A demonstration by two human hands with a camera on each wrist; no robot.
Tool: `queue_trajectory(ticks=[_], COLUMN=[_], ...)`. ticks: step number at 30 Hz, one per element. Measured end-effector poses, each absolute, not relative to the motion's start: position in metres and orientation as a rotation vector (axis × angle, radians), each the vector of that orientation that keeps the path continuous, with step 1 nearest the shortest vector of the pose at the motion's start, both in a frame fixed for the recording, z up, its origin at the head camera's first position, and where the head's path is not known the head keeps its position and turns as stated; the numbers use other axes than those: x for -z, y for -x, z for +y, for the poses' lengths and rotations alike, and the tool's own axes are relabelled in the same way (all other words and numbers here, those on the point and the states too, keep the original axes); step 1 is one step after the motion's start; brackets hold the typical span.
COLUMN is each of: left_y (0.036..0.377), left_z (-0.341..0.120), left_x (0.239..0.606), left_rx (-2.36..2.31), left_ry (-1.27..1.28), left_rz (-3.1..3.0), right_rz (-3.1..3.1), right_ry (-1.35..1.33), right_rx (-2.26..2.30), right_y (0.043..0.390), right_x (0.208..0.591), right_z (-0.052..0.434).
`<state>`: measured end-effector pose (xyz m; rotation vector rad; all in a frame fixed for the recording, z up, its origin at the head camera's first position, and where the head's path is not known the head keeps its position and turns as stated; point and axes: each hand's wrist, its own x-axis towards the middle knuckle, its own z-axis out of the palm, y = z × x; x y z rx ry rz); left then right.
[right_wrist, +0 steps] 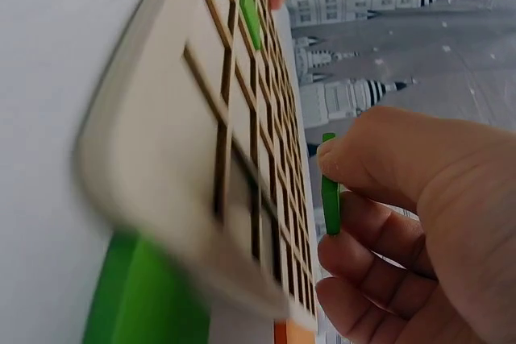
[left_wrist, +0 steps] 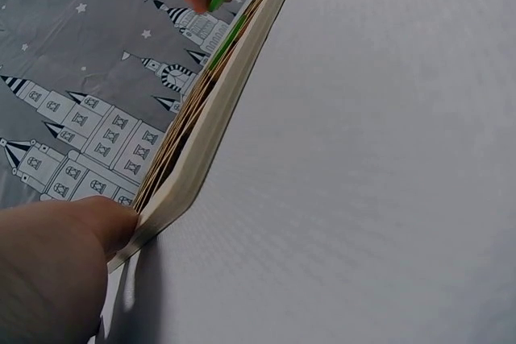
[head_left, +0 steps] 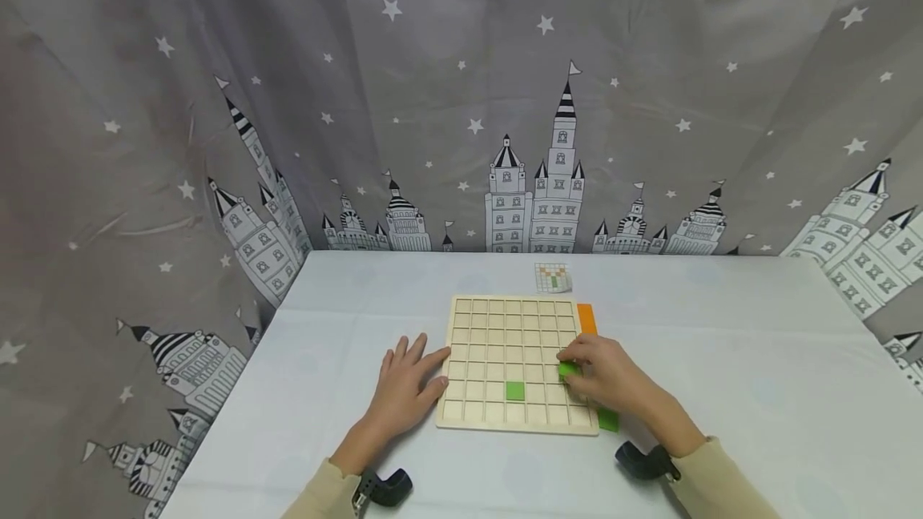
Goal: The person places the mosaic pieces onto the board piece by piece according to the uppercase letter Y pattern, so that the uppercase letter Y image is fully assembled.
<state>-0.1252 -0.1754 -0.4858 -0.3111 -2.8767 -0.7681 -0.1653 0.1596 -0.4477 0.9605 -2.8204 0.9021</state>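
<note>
1. We sit at a pale table (head_left: 721,359) with a star-and-castle curtain (head_left: 216,102) hung behind it.
2. On the table lies our wooden grid board (head_left: 513,360), a flat tray of many small square cells. Nearly all of them are bare, so we judge the filling barely begun.
3. Our left hand (head_left: 406,383) lies flat beside the board's left edge, fingers straight and spread, fingertips touching the rim; the left wrist view shows skin pressed to that edge. It holds nothing and seems only to steady the board.
4. Our right hand (head_left: 609,375) hovers over the board's right side, thumb and fingers pinching a small green tile (right_wrist: 330,195). In the right wrist view the tile stands on edge, just clear of the cells, not yet seated.
5. One green tile (head_left: 515,391) already sits in a cell of a lower row: the only piece placed.
6. Along the board's right edge lie an orange strip (head_left: 587,318) and a green stack (head_left: 608,420), apparently the supply.
7. Behind the board rests a small pattern card (head_left: 553,278), too small to read.
</note>
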Motion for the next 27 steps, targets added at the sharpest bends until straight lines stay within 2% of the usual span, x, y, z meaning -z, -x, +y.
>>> queue_trajectory(ticks=[16,27], left_y=[0.127,0.137], left_z=[-0.173,-0.176], left_x=[0.493,0.487], left_rx=[0.754,0.762], left_ry=[0.287,0.298], left_rz=[-2.89,-2.882], right_rz=[-2.76,-2.826], right_ry=[-1.106,-1.094], right_rx=[-0.935,-0.9], right_y=[0.182,0.194], right_x=[0.445,0.448], right_z=[0.119,0.1])
